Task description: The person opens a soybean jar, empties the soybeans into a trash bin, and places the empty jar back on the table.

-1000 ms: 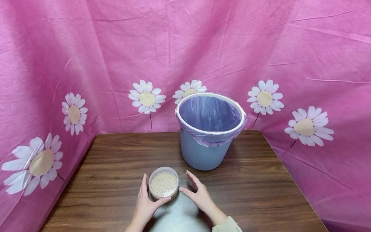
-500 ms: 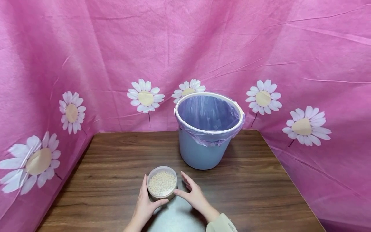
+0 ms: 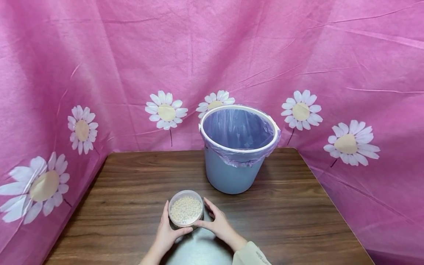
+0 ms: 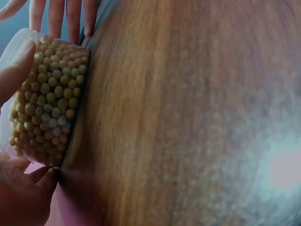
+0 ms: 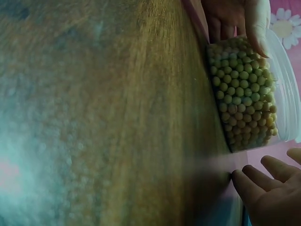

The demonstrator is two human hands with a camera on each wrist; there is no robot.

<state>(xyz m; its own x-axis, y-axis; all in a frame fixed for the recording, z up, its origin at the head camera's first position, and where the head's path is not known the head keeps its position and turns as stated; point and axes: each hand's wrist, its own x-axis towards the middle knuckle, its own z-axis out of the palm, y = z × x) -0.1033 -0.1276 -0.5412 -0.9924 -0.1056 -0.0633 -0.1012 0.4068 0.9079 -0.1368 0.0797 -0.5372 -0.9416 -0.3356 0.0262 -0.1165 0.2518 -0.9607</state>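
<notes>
Tub [image 3: 187, 194], clear and filled with pale round beans [image 3: 186, 210], stands upright near the six o'clock side of the worktop [image 3: 142, 184]. At its eight o'clock the left hand [image 3: 166, 232] is clamped on it, thumb in front, fingers along the side. At four o'clock the right hand [image 3: 221, 227] sits just beside it, fingers apart and extended; whether the thumb touches, I cannot tell. A light sleeve [image 3: 250, 254] covers the right wrist. Toward one o'clock stands a blue bucket [image 3: 230, 179] with a purple liner [image 3: 243, 161], before pink cloth [image 3: 159, 55] printed with daisies.
</notes>
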